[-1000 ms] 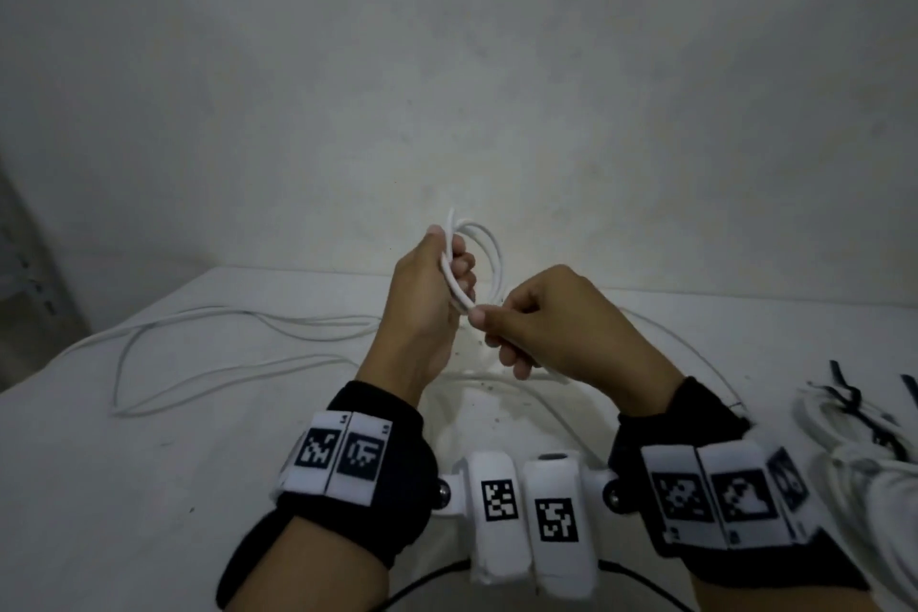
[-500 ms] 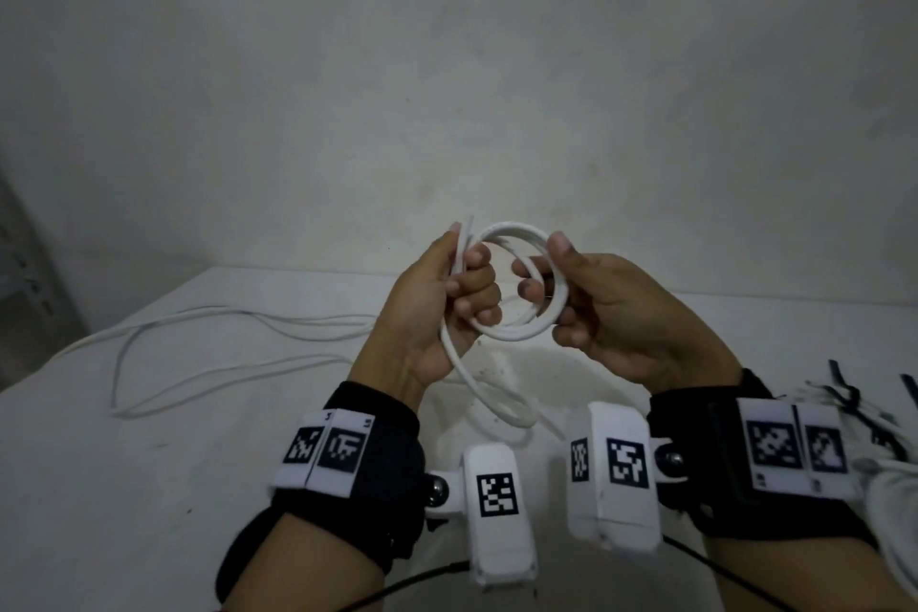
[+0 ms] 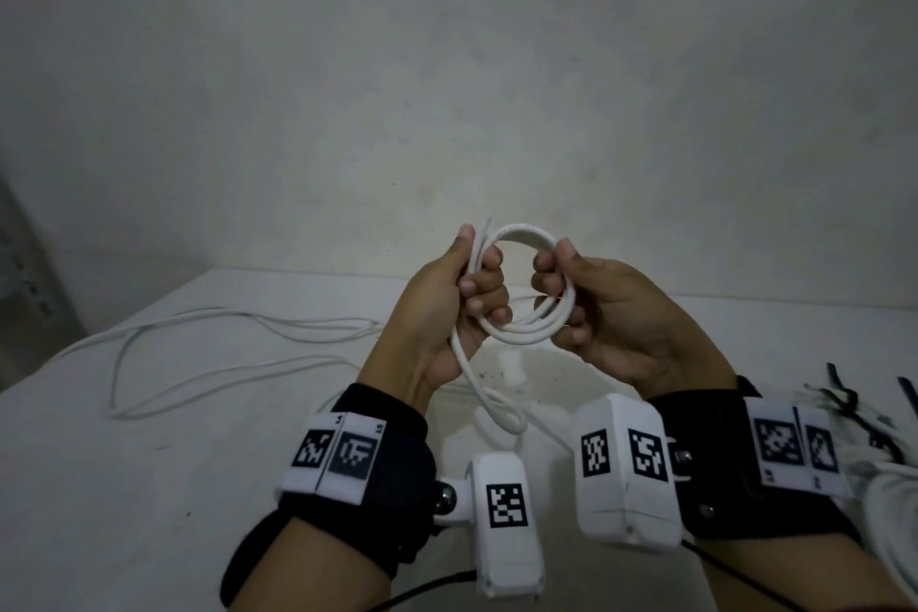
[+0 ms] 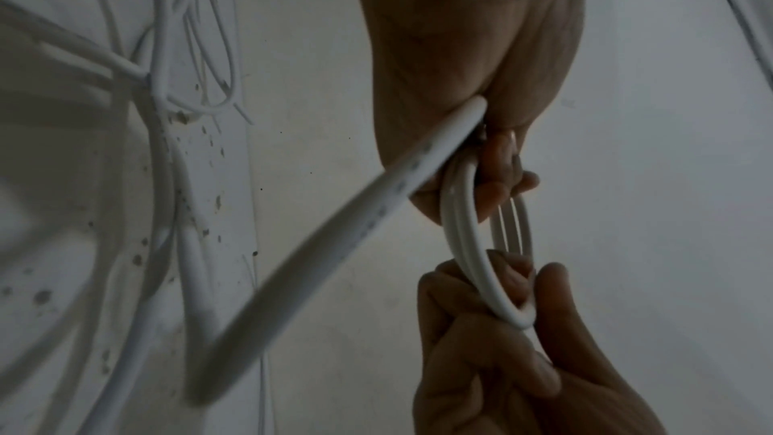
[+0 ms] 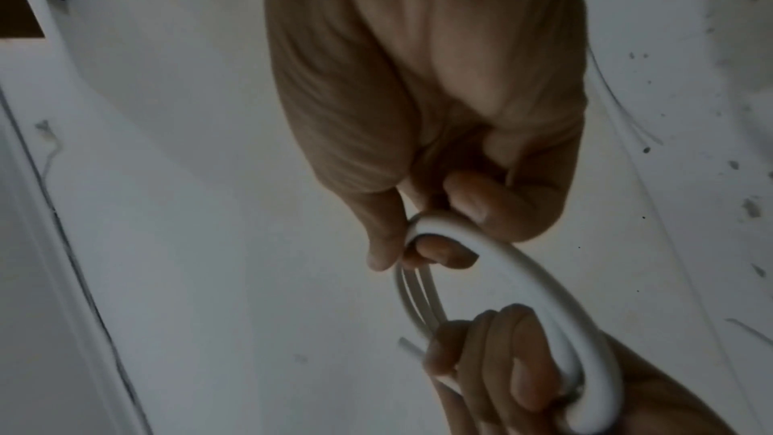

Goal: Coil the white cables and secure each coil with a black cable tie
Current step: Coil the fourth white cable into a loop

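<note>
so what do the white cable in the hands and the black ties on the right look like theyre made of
White cable: looks like a smooth plastic or rubbery jacket with a matte sheen; it bends into tight round loops without kinking, held by the left hand and right hand. What is inside cannot be seen.

Black ties: thin, dark, flat strips, probably plastic, but too small and dim to be sure.
</note>
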